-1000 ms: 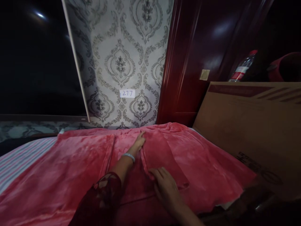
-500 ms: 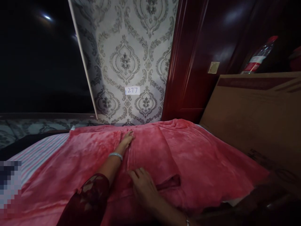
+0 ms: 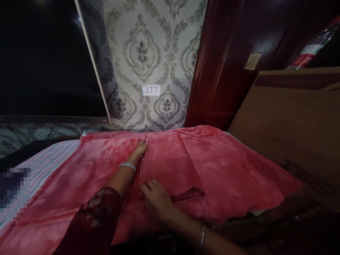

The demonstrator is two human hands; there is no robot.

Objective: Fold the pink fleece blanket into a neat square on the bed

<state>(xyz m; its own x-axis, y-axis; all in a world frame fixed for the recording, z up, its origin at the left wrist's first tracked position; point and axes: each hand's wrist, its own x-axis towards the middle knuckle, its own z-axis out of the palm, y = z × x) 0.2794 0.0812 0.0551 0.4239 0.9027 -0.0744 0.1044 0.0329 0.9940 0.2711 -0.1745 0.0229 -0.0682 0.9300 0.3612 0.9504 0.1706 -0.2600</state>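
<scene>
Lying flat | pink blanket (image 3: pixel 212 166) (plush, mottled) | hands (image 3: pixel 156 202) pressing folds

A pixelated patch (image 3: pixel 14 191) hides part of the striped sheet (image 3: pixel 45 166) left of the red blanket (image 3: pixel 212 170). Above the cardboard box (image 3: pixel 292 117), a bottle (image 3: pixel 310 53) is cut off by the picture's edge.

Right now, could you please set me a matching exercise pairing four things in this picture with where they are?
Things:
1. left hand
2. right hand
3. bottle
4. 277 label

Places:
A. on the wallpaper
B. flat on the blanket, far side
C. behind the cardboard box, top right
D. on the blanket's near fold

Pairs: 1-B, 2-D, 3-C, 4-A
</scene>
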